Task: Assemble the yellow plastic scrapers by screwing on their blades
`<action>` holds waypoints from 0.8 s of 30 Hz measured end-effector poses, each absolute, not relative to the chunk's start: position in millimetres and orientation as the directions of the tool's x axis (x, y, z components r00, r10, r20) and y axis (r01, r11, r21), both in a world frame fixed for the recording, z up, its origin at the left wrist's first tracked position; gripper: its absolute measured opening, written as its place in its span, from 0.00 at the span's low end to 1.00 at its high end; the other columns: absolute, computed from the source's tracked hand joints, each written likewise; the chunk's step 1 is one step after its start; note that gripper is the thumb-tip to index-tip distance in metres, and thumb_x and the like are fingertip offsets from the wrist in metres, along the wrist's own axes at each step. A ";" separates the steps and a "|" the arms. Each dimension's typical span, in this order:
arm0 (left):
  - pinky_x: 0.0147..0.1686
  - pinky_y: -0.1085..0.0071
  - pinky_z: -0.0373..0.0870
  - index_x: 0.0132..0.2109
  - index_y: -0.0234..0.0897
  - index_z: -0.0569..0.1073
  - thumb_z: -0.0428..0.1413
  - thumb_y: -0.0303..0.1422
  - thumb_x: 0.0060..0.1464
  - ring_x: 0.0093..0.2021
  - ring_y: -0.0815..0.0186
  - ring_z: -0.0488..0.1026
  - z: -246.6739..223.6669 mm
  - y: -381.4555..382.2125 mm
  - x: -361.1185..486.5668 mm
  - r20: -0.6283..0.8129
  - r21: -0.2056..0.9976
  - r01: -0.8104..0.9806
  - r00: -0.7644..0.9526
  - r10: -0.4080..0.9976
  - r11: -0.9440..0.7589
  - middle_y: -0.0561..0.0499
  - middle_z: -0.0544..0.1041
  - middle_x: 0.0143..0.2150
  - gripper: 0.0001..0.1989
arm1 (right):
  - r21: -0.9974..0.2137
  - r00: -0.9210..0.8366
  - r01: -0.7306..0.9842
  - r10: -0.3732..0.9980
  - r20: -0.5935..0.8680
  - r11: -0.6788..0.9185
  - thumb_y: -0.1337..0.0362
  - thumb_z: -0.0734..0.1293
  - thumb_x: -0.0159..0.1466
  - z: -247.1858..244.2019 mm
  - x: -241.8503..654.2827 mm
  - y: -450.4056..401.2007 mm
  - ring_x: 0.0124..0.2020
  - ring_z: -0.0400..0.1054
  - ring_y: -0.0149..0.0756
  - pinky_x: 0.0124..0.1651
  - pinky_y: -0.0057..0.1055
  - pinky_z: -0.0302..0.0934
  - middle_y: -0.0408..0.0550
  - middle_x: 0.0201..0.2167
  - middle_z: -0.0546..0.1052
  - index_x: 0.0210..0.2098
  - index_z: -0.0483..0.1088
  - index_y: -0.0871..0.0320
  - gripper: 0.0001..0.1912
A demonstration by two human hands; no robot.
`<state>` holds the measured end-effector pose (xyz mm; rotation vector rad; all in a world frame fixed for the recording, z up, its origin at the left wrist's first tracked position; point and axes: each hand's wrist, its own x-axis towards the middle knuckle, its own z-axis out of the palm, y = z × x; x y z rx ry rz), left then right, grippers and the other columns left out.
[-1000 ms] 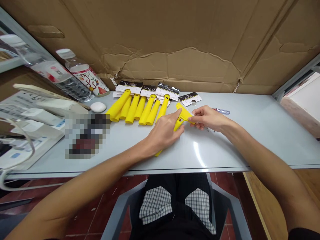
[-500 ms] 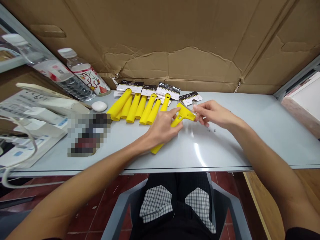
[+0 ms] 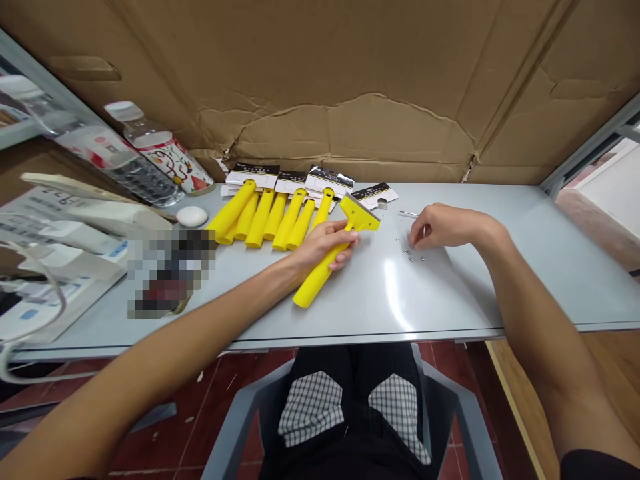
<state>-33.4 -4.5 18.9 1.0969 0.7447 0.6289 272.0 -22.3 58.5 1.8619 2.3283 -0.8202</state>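
Note:
My left hand [image 3: 327, 245] is wrapped around the neck of a yellow scraper [image 3: 315, 279], its wide head pointing up and away to the right. A thin dark strip runs along the head's far edge. To the right, my right hand [image 3: 437, 225] is low over the table with its fingers curled downward and together; their tips are partly hidden, so what they pinch cannot be made out. Several tiny metal screws [image 3: 411, 259] lie just left of and below those fingers. A thin metal rod [image 3: 409, 214] shows behind that hand, its other end hidden.
Several yellow scraper handles [image 3: 260, 219] lie in a row at the back, beside black-and-white cards [image 3: 327, 179]. To the left are two plastic bottles [image 3: 173, 160], a white oval object [image 3: 192, 216], boxes with white cables [image 3: 55, 280] and a blurred patch. Cardboard [image 3: 340, 80] stands behind the table.
My right hand has left the scraper head and moved right, down beside the screws. My left hand still grips the scraper, now lower on its neck. The view has shifted slightly.

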 end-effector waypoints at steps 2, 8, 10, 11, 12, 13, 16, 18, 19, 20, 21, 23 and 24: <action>0.15 0.78 0.54 0.37 0.35 0.73 0.73 0.37 0.50 0.16 0.77 0.61 16.1 -3.9 -32.4 -0.204 0.935 -0.112 0.606 0.769 0.336 0.58 0.70 0.23 0.18 | -0.356 -0.252 0.929 0.878 -0.407 0.102 0.65 0.79 0.58 62.1 272.0 -26.2 0.40 0.79 0.45 0.42 0.40 0.68 0.46 0.42 0.87 0.35 0.89 0.47 0.07; 0.14 0.78 0.53 0.32 0.38 0.68 0.67 0.34 0.51 0.15 0.77 0.59 12.6 -3.3 -31.6 -0.194 0.947 -0.084 0.618 0.762 0.310 0.59 0.66 0.19 0.14 | -0.278 -0.191 0.959 0.856 -0.481 0.057 0.65 0.80 0.55 68.0 261.5 -35.3 0.38 0.79 0.46 0.36 0.40 0.68 0.47 0.39 0.86 0.29 0.85 0.47 0.05; 0.14 0.78 0.54 0.32 0.39 0.67 0.67 0.33 0.49 0.14 0.77 0.58 13.4 -4.9 -31.6 -0.199 0.952 -0.065 0.607 0.769 0.298 0.60 0.65 0.19 0.14 | -0.258 -0.196 0.963 0.860 -0.472 0.078 0.66 0.79 0.54 66.2 257.0 -36.1 0.39 0.79 0.48 0.35 0.40 0.67 0.49 0.38 0.86 0.27 0.84 0.48 0.05; 0.14 0.78 0.54 0.32 0.40 0.66 0.67 0.33 0.49 0.14 0.77 0.58 13.9 -5.9 -31.6 -0.201 0.953 -0.062 0.599 0.775 0.296 0.60 0.65 0.19 0.15 | -0.253 -0.205 0.963 0.863 -0.462 0.093 0.67 0.79 0.54 64.7 255.7 -36.1 0.39 0.79 0.49 0.34 0.40 0.67 0.50 0.37 0.85 0.26 0.84 0.49 0.05; 0.14 0.78 0.54 0.32 0.40 0.66 0.67 0.34 0.48 0.14 0.77 0.57 14.4 -6.8 -31.5 -0.202 0.954 -0.061 0.592 0.780 0.293 0.60 0.65 0.19 0.15 | -0.251 -0.215 0.962 0.866 -0.452 0.108 0.67 0.79 0.54 63.1 255.2 -35.8 0.39 0.79 0.49 0.33 0.40 0.67 0.50 0.36 0.85 0.25 0.84 0.49 0.05; 0.14 0.78 0.53 0.32 0.40 0.65 0.67 0.34 0.48 0.14 0.77 0.57 14.7 -7.6 -31.4 -0.202 0.955 -0.060 0.588 0.784 0.291 0.60 0.65 0.18 0.15 | -0.254 -0.227 0.960 0.867 -0.443 0.122 0.66 0.79 0.54 61.5 255.6 -35.2 0.38 0.78 0.49 0.32 0.39 0.66 0.51 0.34 0.84 0.25 0.84 0.49 0.05; 0.13 0.78 0.53 0.31 0.40 0.65 0.66 0.34 0.46 0.14 0.77 0.58 14.5 -8.7 -30.8 -0.190 0.957 -0.069 0.581 0.791 0.281 0.60 0.65 0.18 0.15 | -0.279 -0.238 0.953 0.864 -0.443 0.119 0.67 0.79 0.55 58.7 259.9 -32.9 0.34 0.76 0.45 0.31 0.39 0.63 0.50 0.34 0.83 0.24 0.84 0.49 0.06; 0.13 0.77 0.53 0.30 0.40 0.65 0.66 0.34 0.45 0.13 0.76 0.58 13.4 -8.5 -30.2 -0.185 0.958 -0.074 0.582 0.792 0.278 0.60 0.65 0.18 0.15 | -0.301 -0.225 0.949 0.876 -0.426 0.098 0.69 0.78 0.56 59.3 262.1 -31.3 0.34 0.76 0.43 0.33 0.39 0.63 0.49 0.35 0.84 0.25 0.84 0.49 0.08; 0.12 0.77 0.53 0.30 0.40 0.65 0.66 0.34 0.45 0.13 0.76 0.58 12.8 -8.3 -30.0 -0.184 0.957 -0.078 0.581 0.793 0.278 0.60 0.66 0.18 0.14 | -0.326 -0.231 0.940 0.892 -0.389 0.101 0.70 0.77 0.57 60.3 261.9 -30.8 0.34 0.76 0.43 0.34 0.40 0.63 0.48 0.35 0.84 0.26 0.84 0.49 0.08; 0.12 0.77 0.53 0.30 0.40 0.65 0.66 0.33 0.45 0.13 0.76 0.58 12.3 -8.3 -29.7 -0.183 0.957 -0.081 0.578 0.795 0.280 0.59 0.66 0.18 0.14 | -0.369 -0.253 0.921 0.911 -0.326 0.124 0.71 0.76 0.59 61.3 260.4 -30.5 0.34 0.76 0.42 0.36 0.40 0.64 0.47 0.35 0.85 0.27 0.84 0.50 0.08; 0.12 0.77 0.53 0.29 0.40 0.65 0.66 0.33 0.45 0.13 0.76 0.58 11.9 -8.4 -29.4 -0.184 0.956 -0.082 0.575 0.797 0.281 0.59 0.67 0.18 0.14 | -0.430 -0.285 0.888 0.929 -0.236 0.164 0.70 0.76 0.60 62.2 257.5 -30.5 0.35 0.76 0.42 0.38 0.40 0.64 0.46 0.35 0.85 0.29 0.84 0.50 0.08; 0.12 0.77 0.53 0.29 0.40 0.66 0.66 0.33 0.45 0.13 0.76 0.59 11.9 -9.7 -28.9 -0.187 0.956 -0.079 0.575 0.797 0.281 0.59 0.67 0.19 0.14 | -0.571 -0.337 0.776 0.942 -0.014 0.269 0.66 0.76 0.63 62.8 247.5 -31.5 0.35 0.75 0.40 0.41 0.39 0.65 0.45 0.33 0.84 0.34 0.84 0.52 0.03; 0.12 0.76 0.53 0.29 0.40 0.66 0.66 0.34 0.45 0.13 0.76 0.58 12.3 -10.8 -28.6 -0.188 0.957 -0.073 0.579 0.794 0.280 0.59 0.66 0.18 0.14 | -0.628 -0.344 0.710 0.935 0.087 0.320 0.64 0.76 0.64 62.0 240.9 -32.4 0.34 0.75 0.39 0.42 0.39 0.65 0.45 0.32 0.84 0.35 0.84 0.52 0.01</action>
